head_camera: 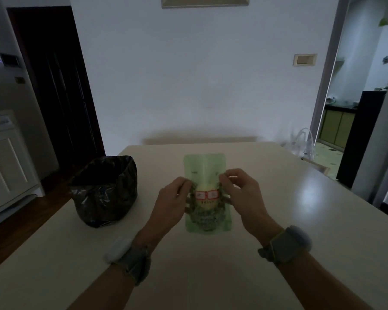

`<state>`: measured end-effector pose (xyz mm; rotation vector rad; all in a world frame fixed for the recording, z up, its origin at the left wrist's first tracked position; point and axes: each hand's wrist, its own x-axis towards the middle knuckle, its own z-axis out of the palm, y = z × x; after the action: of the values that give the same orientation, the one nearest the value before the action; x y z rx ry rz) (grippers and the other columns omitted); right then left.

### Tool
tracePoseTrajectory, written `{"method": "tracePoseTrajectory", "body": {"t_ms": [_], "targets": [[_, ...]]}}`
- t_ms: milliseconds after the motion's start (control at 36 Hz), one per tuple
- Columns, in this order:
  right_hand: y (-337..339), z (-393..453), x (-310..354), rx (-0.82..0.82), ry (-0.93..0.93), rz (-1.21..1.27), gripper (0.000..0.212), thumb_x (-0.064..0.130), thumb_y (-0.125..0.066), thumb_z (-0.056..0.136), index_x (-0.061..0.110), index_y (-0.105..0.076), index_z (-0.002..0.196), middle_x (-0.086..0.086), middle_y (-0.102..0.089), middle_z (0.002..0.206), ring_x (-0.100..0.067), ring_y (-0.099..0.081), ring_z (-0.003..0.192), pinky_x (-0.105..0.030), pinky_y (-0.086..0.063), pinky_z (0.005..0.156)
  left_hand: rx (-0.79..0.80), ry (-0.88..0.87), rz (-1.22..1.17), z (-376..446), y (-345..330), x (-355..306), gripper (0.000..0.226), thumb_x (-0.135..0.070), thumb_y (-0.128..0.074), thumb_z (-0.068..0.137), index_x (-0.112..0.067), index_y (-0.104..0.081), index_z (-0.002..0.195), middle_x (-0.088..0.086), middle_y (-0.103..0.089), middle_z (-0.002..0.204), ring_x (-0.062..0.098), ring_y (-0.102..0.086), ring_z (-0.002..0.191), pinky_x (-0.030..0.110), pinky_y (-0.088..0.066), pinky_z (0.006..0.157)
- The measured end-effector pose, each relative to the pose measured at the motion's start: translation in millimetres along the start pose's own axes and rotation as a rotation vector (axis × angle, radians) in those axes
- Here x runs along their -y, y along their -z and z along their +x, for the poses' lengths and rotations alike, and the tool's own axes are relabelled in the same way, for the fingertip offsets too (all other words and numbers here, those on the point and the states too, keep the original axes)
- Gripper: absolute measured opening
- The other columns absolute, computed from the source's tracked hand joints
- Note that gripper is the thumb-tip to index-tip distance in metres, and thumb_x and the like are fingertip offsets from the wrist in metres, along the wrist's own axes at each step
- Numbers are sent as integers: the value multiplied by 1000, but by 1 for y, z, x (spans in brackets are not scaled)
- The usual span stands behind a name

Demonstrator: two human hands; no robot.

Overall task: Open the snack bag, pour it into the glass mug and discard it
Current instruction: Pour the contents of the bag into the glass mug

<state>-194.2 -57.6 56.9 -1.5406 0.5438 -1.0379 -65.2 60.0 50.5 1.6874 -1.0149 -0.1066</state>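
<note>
A light green snack bag (205, 166) with a cartoon face in red glasses is held upright over the middle of the table. My left hand (173, 198) pinches its left edge and my right hand (240, 191) pinches its right edge, both at mid-height. The bag's top edge looks sealed and flat. No glass mug is in view.
A bin lined with a black plastic bag (105, 191) stands on the white table (300, 220) to the left of my hands. A chair back (199, 139) shows behind the far table edge. A doorway on the right leads to a kitchen.
</note>
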Motion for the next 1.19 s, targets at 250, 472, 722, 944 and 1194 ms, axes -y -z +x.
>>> {"method": "tracePoseTrajectory", "body": {"t_ms": [250,472,722,944,1194], "targets": [[16,-25,-13,41,-354,200,46,50,-53,95,9,-64,114,-10,-72,109,-26,-71,99,-38,-59,82,-238,-103,134,3,-10,-18,24,-14,-46,101,-4,-63,87,10,-66,81,25,-57,72,33,-40,64],[3,-44,-22,217,-572,738,57,44,-68,84,14,-62,131,-12,-71,123,-33,-68,113,-49,-54,95,-403,28,-31,12,-32,-41,25,-19,-40,103,-8,-61,96,0,-59,87,22,-53,79,29,-36,66],[-3,-29,-23,219,-502,1067,50,35,-57,97,12,-54,141,-14,-63,137,-30,-59,124,-44,-48,103,-358,-100,-51,4,-45,-50,20,-26,-51,99,-14,-65,90,-6,-67,78,9,-62,72,22,-48,65],[37,-5,-22,76,-490,1091,56,28,-65,87,8,-56,139,-16,-72,110,-26,-70,87,-33,-62,67,-87,-56,14,5,-31,-11,20,-25,-54,97,-18,-69,86,-8,-75,81,1,-67,73,15,-49,69],[71,15,-19,33,-429,1064,42,20,-67,82,10,-65,122,-14,-72,114,-28,-66,101,-38,-61,77,107,312,113,23,-53,22,82,-59,-65,81,-12,-35,141,11,-54,135,25,-56,119,34,-45,95]]}}
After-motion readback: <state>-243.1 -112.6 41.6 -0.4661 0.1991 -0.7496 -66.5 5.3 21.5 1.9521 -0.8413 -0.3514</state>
